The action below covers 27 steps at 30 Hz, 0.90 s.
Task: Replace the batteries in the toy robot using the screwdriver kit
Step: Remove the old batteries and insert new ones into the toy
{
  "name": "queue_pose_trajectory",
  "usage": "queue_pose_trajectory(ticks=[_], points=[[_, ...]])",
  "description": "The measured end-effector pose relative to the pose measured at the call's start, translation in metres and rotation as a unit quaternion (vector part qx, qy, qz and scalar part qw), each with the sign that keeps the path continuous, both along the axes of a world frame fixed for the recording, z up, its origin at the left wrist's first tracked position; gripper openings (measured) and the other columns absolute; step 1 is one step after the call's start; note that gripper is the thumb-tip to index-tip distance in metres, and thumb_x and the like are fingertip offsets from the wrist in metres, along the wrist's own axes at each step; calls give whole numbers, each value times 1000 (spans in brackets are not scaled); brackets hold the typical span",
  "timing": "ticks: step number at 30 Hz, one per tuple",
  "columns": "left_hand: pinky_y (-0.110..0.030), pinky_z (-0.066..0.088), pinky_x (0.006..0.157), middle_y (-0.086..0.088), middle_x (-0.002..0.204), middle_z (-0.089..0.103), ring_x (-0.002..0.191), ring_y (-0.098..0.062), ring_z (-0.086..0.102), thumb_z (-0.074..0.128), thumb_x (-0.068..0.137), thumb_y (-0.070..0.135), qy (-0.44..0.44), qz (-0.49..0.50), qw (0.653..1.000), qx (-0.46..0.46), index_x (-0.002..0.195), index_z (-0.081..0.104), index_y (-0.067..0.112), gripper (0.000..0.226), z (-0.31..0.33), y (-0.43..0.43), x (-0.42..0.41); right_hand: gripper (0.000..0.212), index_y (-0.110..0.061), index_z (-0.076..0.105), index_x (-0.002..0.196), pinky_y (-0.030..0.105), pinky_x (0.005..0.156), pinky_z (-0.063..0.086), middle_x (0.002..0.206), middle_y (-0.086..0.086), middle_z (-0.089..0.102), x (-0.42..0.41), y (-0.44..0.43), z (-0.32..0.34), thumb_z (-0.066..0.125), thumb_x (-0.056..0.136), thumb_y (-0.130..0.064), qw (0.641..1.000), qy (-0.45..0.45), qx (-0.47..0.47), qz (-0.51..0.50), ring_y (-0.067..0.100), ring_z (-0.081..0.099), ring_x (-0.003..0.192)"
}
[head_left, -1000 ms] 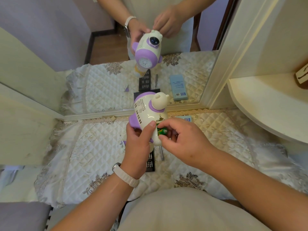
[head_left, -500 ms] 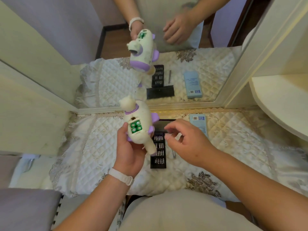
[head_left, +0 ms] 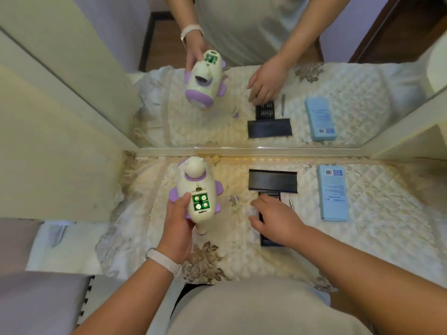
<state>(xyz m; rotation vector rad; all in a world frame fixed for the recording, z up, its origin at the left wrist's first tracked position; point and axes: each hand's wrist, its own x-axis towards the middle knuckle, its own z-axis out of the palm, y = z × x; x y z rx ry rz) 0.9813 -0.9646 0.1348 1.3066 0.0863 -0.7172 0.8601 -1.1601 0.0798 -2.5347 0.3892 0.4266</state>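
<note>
My left hand (head_left: 178, 228) grips the cream and purple toy robot (head_left: 196, 189) above the quilted table, its underside turned up. Its battery bay stands uncovered, showing several green batteries (head_left: 200, 202). My right hand (head_left: 275, 220) hovers low over the black screwdriver bit tray (head_left: 269, 240), fingers spread and curved, covering most of it. Whether the fingers pinch anything small is hidden. The tray's black lid (head_left: 272, 181) lies just behind. A thin metal screwdriver (head_left: 292, 203) rests right of the tray.
A blue box (head_left: 332, 192) lies at the right on the white quilted cloth (head_left: 377, 228). A mirror (head_left: 242, 97) stands along the back edge and repeats the scene. A cream cabinet wall (head_left: 60, 165) closes the left side; a small purple piece (head_left: 234, 199) lies between toy and tray.
My right hand left the toy's battery bay and dropped onto the bit tray. My left hand turned the toy bay-side up and carried it to the left.
</note>
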Motion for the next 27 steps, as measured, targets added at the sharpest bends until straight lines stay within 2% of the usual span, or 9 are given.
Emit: queue_pose_trajectory(ticks=[4, 9, 11, 13, 15, 19, 22, 25, 27], points=[[-32, 58, 71, -15, 113, 74, 93, -29, 74, 50, 89, 32, 5, -47, 999, 24, 138, 53, 10, 54, -9, 23, 21, 42, -14, 51, 126, 36, 76, 49, 112, 5, 54, 36, 28, -22, 49, 93, -40, 999, 35, 0, -34, 25, 58, 99], [-48, 38, 85, -13, 113, 74, 90, -29, 75, 49, 92, 31, 20, -60, 998, 20, 141, 47, 10, 54, -19, 49, 41, 30, -15, 53, 118, 33, 69, 49, 106, 4, 56, 66, 48, -33, 50, 92, -30, 989, 61, -1, -134, 24, 60, 88], [-51, 45, 85, -17, 119, 71, 93, -35, 74, 53, 90, 32, 45, -53, 997, 16, 141, 48, 13, 55, -21, 57, 49, 25, -15, 57, 113, 32, 67, 48, 103, 5, 61, 72, 52, -34, 50, 91, -23, 984, 67, 6, -168, 22, 59, 82], [-43, 56, 74, -20, 121, 70, 96, -43, 71, 53, 90, 31, 42, -57, 997, 6, 134, 55, 19, 46, -22, 64, 56, 21, -16, 57, 110, 30, 61, 47, 96, 4, 64, 76, 55, -31, 51, 90, -20, 978, 74, 20, -194, 20, 59, 76], [-40, 58, 72, -14, 114, 74, 90, -40, 73, 51, 90, 29, 38, -66, 997, -7, 123, 62, 28, 34, -22, 68, 63, 21, -17, 56, 111, 28, 54, 41, 87, 2, 64, 76, 60, -22, 54, 90, -21, 970, 73, 52, -225, 18, 58, 70], [-35, 58, 67, -13, 112, 74, 86, -36, 73, 59, 89, 26, 58, -63, 996, -36, 130, 57, 21, 41, -18, 66, 71, 13, -20, 61, 99, 32, 60, 50, 83, 1, 66, 76, 75, -1, 63, 88, -25, 949, 20, 110, -294, 18, 64, 68], [-29, 57, 62, -20, 115, 72, 89, -36, 72, 56, 90, 28, 54, -70, 995, -48, 136, 52, 13, 49, -14, 62, 69, 13, -23, 67, 99, 26, 56, 46, 86, -2, 63, 76, 85, 27, 68, 87, -27, 918, -42, 186, -348, 15, 65, 66], [-25, 56, 59, -12, 99, 77, 78, -28, 75, 47, 98, 22, 44, -81, 994, -64, 124, 57, 19, 28, -2, 57, 63, 14, -29, 72, 99, 26, 55, 43, 68, 0, 52, 73, 94, 62, 72, 85, -28, 891, -116, 237, -368, 11, 51, 56], [-25, 56, 58, -7, 96, 78, 78, -25, 75, 42, 102, 16, 43, -83, 993, -73, 117, 59, 23, 24, 4, 54, 58, 17, -27, 73, 102, 25, 50, 43, 59, 5, 46, 69, 98, 86, 73, 85, -25, 870, -145, 285, -375, 13, 50, 48]])
